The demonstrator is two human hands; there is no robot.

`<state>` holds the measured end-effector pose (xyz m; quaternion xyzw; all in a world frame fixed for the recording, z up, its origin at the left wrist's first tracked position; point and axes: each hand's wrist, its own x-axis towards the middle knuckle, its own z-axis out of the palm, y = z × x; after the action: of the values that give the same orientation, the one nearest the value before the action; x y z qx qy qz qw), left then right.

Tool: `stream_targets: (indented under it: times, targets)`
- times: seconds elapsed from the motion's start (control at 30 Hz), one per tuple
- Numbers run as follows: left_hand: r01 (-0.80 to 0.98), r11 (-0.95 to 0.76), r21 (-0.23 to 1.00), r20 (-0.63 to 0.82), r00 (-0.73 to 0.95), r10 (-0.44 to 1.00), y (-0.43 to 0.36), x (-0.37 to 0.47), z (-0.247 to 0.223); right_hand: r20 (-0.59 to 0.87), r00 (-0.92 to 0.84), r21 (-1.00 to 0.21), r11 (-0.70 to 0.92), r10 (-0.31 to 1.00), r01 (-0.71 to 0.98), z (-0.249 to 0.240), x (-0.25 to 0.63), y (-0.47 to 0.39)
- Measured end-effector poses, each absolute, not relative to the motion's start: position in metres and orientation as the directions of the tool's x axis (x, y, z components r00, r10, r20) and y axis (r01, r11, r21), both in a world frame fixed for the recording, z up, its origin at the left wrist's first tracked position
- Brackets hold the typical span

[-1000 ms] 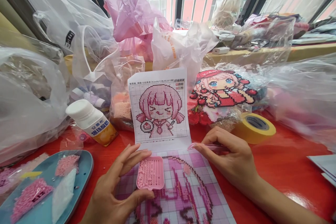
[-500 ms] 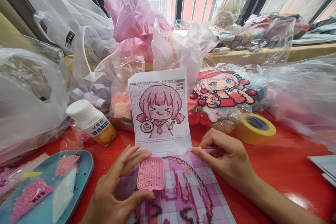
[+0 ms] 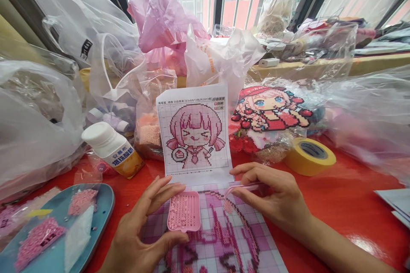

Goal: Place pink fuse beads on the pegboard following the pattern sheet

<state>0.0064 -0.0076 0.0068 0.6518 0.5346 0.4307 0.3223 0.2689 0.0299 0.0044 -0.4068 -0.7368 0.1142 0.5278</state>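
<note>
1. A pink tray [image 3: 198, 213], part filled with small beads [image 3: 179, 217], sits over the upper left of a checked board [image 3: 269, 243]; whether it rests there or is held just above cannot be told.
2. The left hand [image 3: 131, 226] brackets the tray, thumb at the near edge by the small spout, fingers bent along the far left corner; the grip looks loose, more steadying than squeezing.
3. The right hand [image 3: 278, 192] pinches slim pink tweezers [image 3: 237, 186] between thumb and forefinger; their tip hangs over the board's upper outline, near a light pink patch, and any bead at the tip is too small to make out.
4. The tray looks like light, stiff plastic, probably smooth at the rim; opposite edges offer the surest hold, kept level, since a tilt could spill loose beads.
5. The beads look hard, tiny and nearly weightless, apt to roll; each would suit a gentle nip at the wall or through the hole.
6. The tweezers seem light and springy, best taken at mid-length, as the right hand has them; too hard a squeeze might flick a bead away.
7. The board lies flat before a propped paper chart [image 3: 195, 136]; its laid beads appear unfused and easily knocked, so its bare margin would be the safer place to touch.
</note>
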Motion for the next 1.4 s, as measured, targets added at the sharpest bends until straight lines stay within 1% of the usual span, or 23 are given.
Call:
stream_targets:
  times: [0.27,0.43,0.67,0.87,1.1,1.4]
  targets:
    - [0.440,-0.239,0.866,0.235,0.065,0.970,-0.0072,0.0059,0.0066,0.632,-0.100,-0.644,0.592,0.769,0.485,0.0062,0.2702,0.0319]
    - [0.452,-0.238,0.860,0.233,0.067,0.970,-0.0070,0.0060,0.0082,0.626,-0.070,-0.650,0.569,0.777,0.504,0.0053,0.2713,0.0320]
    - [0.446,-0.238,0.863,0.234,0.064,0.970,-0.0069,0.0059,0.0076,0.574,-0.049,-0.702,0.521,0.818,0.486,0.0031,0.2719,0.0327]
    - [0.456,-0.250,0.854,0.246,0.068,0.967,-0.0070,0.0056,0.0065,0.599,-0.015,-0.689,0.524,0.801,0.500,0.0035,0.2705,0.0318]
    - [0.448,-0.247,0.859,0.245,0.064,0.968,-0.0067,0.0060,0.0078,0.584,-0.032,-0.695,0.520,0.811,0.496,0.0036,0.2711,0.0326]
    - [0.448,-0.259,0.856,0.253,0.073,0.965,-0.0065,0.0045,0.0054,0.601,-0.036,-0.682,0.536,0.798,0.497,0.0041,0.2708,0.0325]
